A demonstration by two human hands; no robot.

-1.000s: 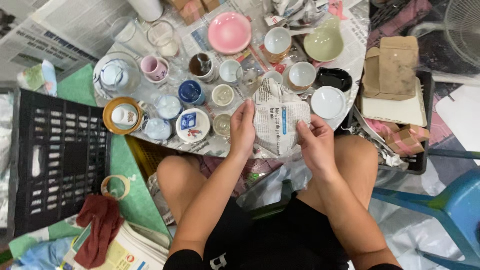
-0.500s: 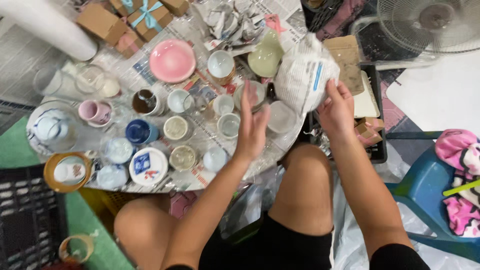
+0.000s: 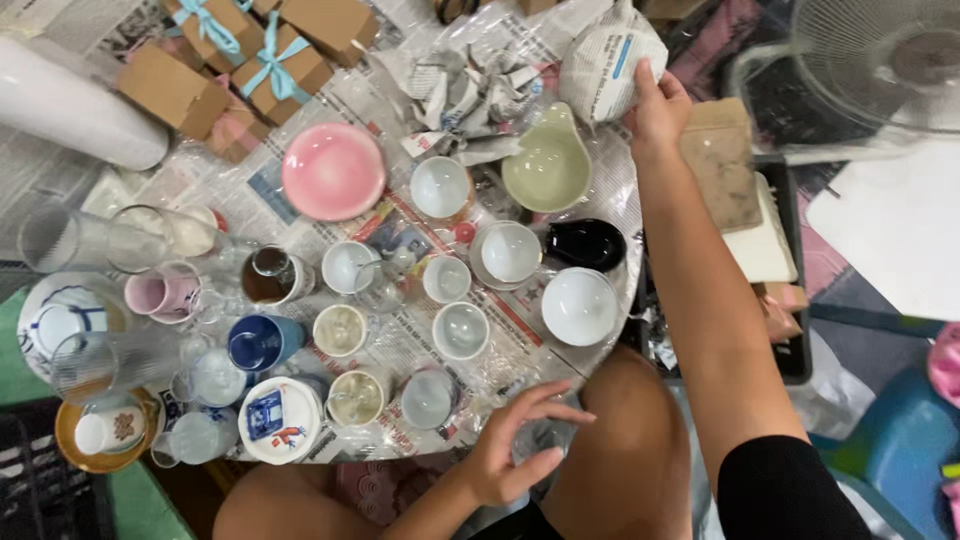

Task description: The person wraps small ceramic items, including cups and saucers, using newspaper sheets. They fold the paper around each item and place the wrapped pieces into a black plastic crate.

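Note:
My right hand reaches to the far right of the round table and grips a bundle wrapped in newspaper at the table's far edge. My left hand hovers open with fingers spread over the near edge of the table, holding nothing, close to a small pale cup. The table is covered in newspaper under clear plastic and crowded with several cups and bowls, among them a pink bowl, a green bowl and a black dish.
Brown gift boxes with blue ribbon and crumpled newspaper lie at the far side. Glasses stand at left. A fan and a black tray holding cardboard pieces sit right. A blue stool stands lower right.
My right hand has carried the newspaper-wrapped bundle from near my knees out to the far right edge of the table. My left hand has let go and dropped to the near edge.

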